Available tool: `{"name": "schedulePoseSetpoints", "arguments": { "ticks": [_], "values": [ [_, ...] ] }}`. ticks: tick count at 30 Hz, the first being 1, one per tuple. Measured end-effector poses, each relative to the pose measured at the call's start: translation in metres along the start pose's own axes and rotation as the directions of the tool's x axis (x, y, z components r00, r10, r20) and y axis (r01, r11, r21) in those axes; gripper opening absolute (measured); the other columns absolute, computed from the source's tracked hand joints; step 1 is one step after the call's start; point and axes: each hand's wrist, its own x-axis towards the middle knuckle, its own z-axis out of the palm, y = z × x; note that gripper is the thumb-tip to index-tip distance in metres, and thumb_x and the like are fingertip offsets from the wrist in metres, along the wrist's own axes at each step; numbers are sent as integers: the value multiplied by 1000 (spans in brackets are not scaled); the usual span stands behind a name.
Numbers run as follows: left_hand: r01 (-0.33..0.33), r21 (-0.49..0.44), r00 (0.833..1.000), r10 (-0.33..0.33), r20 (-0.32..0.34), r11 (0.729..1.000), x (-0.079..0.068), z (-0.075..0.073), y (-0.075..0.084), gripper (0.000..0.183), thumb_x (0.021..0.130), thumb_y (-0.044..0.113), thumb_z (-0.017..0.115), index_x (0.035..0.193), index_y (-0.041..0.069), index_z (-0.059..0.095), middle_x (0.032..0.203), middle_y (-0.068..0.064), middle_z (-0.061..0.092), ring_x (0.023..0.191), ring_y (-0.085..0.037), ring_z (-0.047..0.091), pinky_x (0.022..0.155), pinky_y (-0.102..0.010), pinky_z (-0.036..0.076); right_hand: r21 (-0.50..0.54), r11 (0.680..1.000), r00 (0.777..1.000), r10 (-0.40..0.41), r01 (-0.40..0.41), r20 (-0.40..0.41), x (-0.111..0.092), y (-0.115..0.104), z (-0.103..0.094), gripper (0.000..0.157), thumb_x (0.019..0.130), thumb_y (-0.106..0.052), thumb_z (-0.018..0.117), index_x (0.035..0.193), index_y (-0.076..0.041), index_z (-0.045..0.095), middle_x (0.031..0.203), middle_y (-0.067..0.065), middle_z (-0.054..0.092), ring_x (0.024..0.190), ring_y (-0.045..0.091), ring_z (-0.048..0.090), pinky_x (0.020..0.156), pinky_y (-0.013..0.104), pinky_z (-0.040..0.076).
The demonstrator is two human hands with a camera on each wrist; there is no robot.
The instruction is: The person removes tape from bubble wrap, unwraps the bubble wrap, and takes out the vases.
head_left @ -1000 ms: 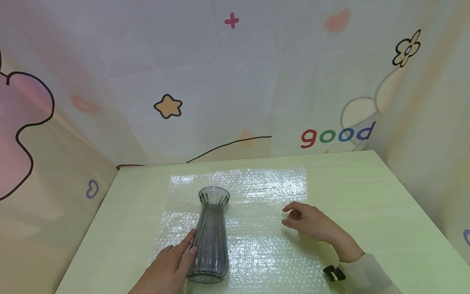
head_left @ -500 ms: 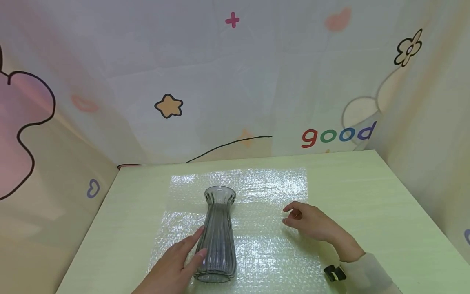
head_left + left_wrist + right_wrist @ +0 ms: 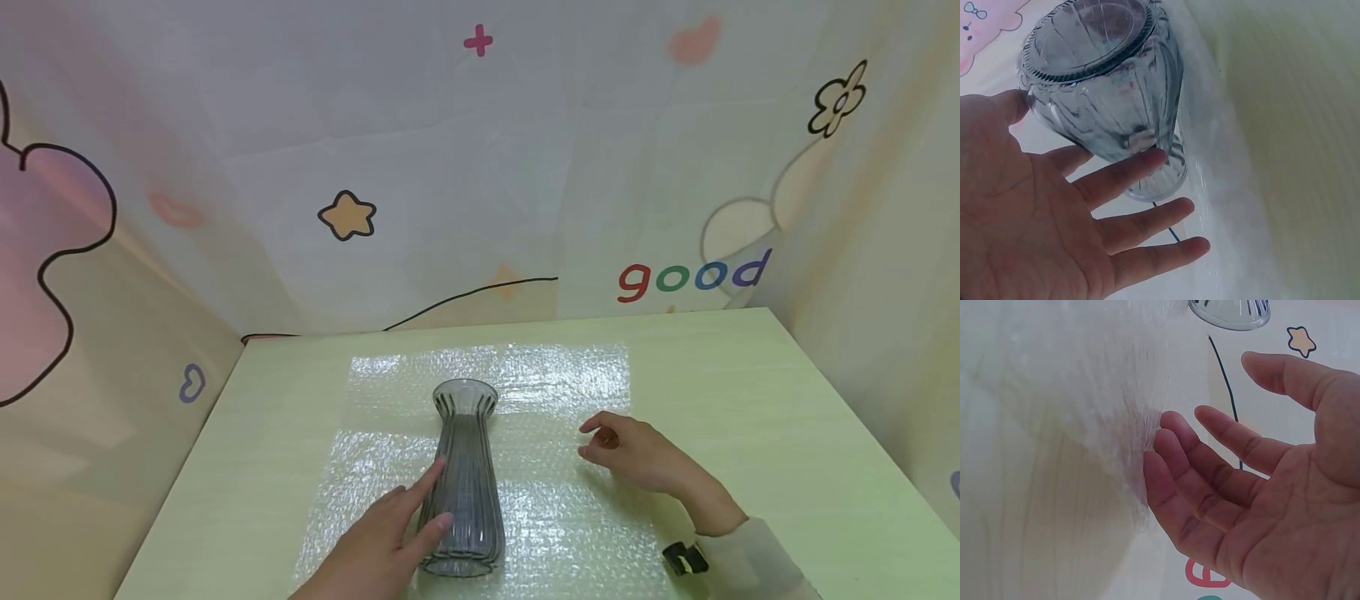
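A grey ribbed glass vase (image 3: 468, 475) lies on its side on a sheet of bubble wrap (image 3: 555, 517), its flared mouth toward the back wall and its base toward me. My left hand (image 3: 382, 533) is at the vase's left side, thumb and forefinger touching the glass. In the left wrist view that hand (image 3: 1041, 206) has its fingers spread and straight, with the vase's base (image 3: 1088, 37) close above the thumb. To the right, my right hand (image 3: 637, 454) stays at the wrap's right part. Its loosely bent fingertips (image 3: 1160, 475) rest against the wrap's edge in the right wrist view.
The bubble wrap is spread over a pale yellow-green table (image 3: 720, 375). A printed cloth (image 3: 480, 167) with a star and the word "good" hangs behind and along both sides. A black band (image 3: 685, 558) shows at the right sleeve (image 3: 750, 558).
The vase has moved to the right across the bubble wrap, and my left hand has followed it, staying at its left side. My right hand has kept its place.
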Motion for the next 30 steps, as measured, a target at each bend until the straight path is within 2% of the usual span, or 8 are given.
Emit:
{"name": "schedulePoseSetpoints", "arguments": {
  "ticks": [3, 10, 14, 20, 25, 30],
  "values": [
    [-28, -4, 1000, 27, -6, 1000, 2, 2, 5, 67, 89, 75, 33, 148, 55, 8, 153, 1, 40, 137, -34, 42, 102, -62, 38, 9, 1000, 1000, 0, 0, 1, -1, -1, -1, 35, 92, -33, 66, 118, -10, 61, 100, 2, 64, 89, 18, 57, 75, 29, 49],
    [51, -101, 998, -48, 29, 994, 5, 4, 15, 68, 86, 76, 40, 145, 60, 10, 157, 1, 32, 138, -34, 40, 103, -62, 38, -1, 1000, 1000, -7, 7, 26, -2, -4, 1, 40, 91, -36, 66, 120, -9, 60, 102, 2, 64, 94, 17, 58, 78, 32, 50],
    [53, -128, 998, -48, 36, 990, 5, 3, 15, 67, 86, 75, 42, 144, 61, 11, 157, 0, 32, 136, -34, 43, 101, -62, 39, -4, 1000, 999, -10, 10, 33, -3, -7, 1, 42, 91, -36, 65, 122, -9, 58, 105, 3, 64, 97, 18, 59, 80, 33, 51],
    [58, -186, 997, -48, 55, 981, 2, -1, 12, 69, 86, 73, 45, 144, 61, 10, 147, -3, 47, 122, -28, 57, 92, -56, 49, 0, 1000, 999, -20, 20, 46, -6, -10, -1, 49, 92, -41, 64, 127, -9, 54, 110, 4, 62, 103, 19, 58, 83, 34, 51],
    [68, -202, 997, -60, 44, 977, 0, -4, 9, 72, 86, 73, 45, 147, 57, 9, 145, -9, 49, 125, -31, 55, 95, -58, 46, 27, 999, 998, -38, 37, 59, -8, -15, -4, 52, 92, -43, 63, 132, -11, 52, 112, 4, 60, 108, 21, 58, 86, 35, 51],
    [88, -221, 994, -72, 78, 971, 0, -5, 8, 73, 86, 73, 45, 149, 54, 11, 145, -11, 49, 125, -33, 55, 94, -60, 45, 59, 997, 996, -50, 46, 78, -11, -20, -5, 54, 92, -42, 63, 134, -11, 50, 114, 4, 60, 109, 22, 57, 86, 34, 50]
  ]
}}
